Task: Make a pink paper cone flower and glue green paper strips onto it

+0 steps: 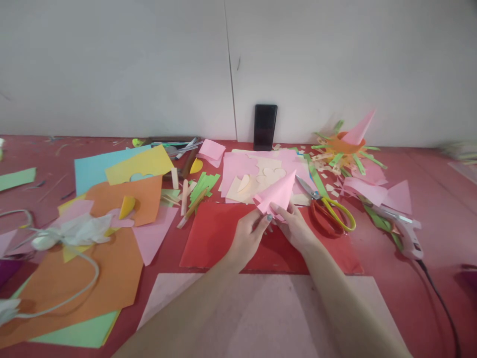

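My left hand and my right hand both pinch the base of a pink paper cone over a red paper sheet in the middle of the table. The cone's tip points up and to the right. Both hands have their fingers closed on the cone's lower edge. Just right of my right hand lie scissors with yellow and red handles.
Coloured paper sheets, orange, blue and yellow, cover the left side. A glue gun with a black cord lies at the right. A dark phone leans on the wall. A finished paper flower sits back right.
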Tool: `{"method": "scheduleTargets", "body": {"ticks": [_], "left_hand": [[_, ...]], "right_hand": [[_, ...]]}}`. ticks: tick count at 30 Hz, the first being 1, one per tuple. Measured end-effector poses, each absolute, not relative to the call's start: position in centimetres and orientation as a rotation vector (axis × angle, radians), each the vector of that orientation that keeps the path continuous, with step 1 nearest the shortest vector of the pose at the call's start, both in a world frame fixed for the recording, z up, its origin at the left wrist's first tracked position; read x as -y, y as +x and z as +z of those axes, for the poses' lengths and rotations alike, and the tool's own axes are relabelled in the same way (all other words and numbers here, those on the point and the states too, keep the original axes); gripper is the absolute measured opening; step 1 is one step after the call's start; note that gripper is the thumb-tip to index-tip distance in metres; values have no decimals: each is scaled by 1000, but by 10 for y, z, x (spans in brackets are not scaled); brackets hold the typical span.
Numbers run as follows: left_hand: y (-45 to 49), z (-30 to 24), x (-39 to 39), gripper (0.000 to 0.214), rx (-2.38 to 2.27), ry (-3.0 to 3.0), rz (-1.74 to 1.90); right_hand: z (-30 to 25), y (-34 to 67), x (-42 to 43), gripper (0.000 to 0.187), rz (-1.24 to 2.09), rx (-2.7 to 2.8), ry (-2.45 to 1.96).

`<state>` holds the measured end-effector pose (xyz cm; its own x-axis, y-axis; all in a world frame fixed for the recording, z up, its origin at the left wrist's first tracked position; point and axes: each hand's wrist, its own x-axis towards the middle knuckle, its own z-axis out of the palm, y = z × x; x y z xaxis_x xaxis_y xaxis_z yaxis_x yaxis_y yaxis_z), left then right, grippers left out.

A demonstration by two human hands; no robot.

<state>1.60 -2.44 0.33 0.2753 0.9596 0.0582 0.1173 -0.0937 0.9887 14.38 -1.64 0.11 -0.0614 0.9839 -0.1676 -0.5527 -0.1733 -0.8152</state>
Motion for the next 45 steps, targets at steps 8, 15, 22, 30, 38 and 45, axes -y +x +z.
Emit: {"method": "scheduleTargets", "body": {"ticks": [8,15,22,30,38,45], "left_hand": [[18,4,23,34,-1104,1377,1033],[18,2,22,32,-1133,1366,1067],[17,8,22,31,-1228,1435,1068],[16,7,23,33,-1206,1478,1062],[16,4,24,34,-1189,1423,1044],[16,10,25,42,-1192,1360,1139]], "right_hand": [[5,141,17,25,1544,836,-910],[5,142,19,24,1533,832,-938],[-3,143,16,33,1536,777,-910],[0,142,17,38,1544,737,-952],[0,141,18,36,1541,721,-936],[3,140,18,39,1513,742,-907]]}}
